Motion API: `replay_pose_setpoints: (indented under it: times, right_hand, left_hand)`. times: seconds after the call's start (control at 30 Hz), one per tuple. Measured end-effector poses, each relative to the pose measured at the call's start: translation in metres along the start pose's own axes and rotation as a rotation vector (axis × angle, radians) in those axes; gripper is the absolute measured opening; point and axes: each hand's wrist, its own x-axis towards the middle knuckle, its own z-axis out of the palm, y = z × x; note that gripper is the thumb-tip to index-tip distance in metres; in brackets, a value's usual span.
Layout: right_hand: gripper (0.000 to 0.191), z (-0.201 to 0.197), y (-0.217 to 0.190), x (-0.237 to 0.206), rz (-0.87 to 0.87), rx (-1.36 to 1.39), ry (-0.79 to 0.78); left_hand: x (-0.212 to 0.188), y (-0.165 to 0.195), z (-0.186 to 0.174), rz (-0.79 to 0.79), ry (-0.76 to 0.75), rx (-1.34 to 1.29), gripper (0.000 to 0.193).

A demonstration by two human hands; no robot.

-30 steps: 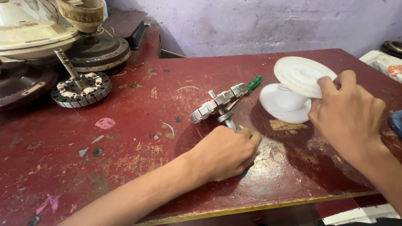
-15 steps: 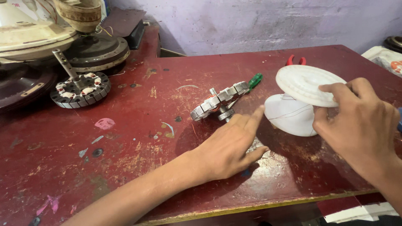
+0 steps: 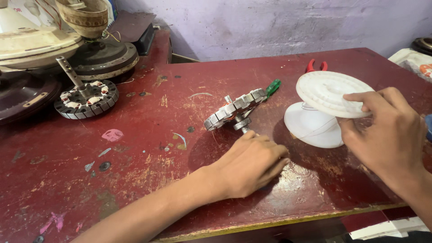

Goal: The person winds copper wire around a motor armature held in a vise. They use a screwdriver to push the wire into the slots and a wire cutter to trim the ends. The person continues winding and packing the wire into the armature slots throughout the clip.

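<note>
Scuffed dark-red worktop [image 3: 135, 180]: a bare grey metal fan stator on its shaft [image 3: 235, 111] tilts just beyond the left hand [image 3: 252, 164], fingers curled at the shaft's near end; right of it, the right hand [image 3: 387, 135] pinches a white plastic spool [image 3: 330, 93].

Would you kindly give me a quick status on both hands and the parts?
Left hand flat on table, at stator shaft. Right hand grips white spool rim. Green tool behind stator.

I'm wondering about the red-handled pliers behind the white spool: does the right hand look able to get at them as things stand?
Probably yes: the right hand rests on the white spool, and the pliers lie just behind it, handles uncovered.
</note>
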Motion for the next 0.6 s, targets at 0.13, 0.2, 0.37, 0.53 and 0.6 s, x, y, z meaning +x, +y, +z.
replay_pose_setpoints:
  times: [0.13,0.2,0.37,0.53,0.6]
  right_hand:
    - [0.038,0.002,0.005,-0.002,-0.030,-0.028,-0.017]
    - [0.041,0.003,0.008,-0.005,-0.045,-0.079,-0.034]
    - [0.042,0.010,0.015,-0.009,-0.067,-0.188,-0.036]
    - [0.069,0.020,0.042,-0.014,-0.035,0.206,-0.055]
    - [0.072,0.019,0.056,-0.019,0.057,0.418,-0.104]
  left_hand:
    - [0.010,0.009,-0.010,-0.218,0.291,-0.717,0.024]
    - [0.013,0.009,-0.022,-0.263,0.437,-0.841,0.026]
    - [0.006,0.021,-0.030,-0.300,0.608,-0.972,0.033]
    - [0.004,0.022,-0.025,-0.271,0.613,-0.893,0.045]
    - [0.004,0.014,-0.027,-0.225,0.611,-0.635,0.042]
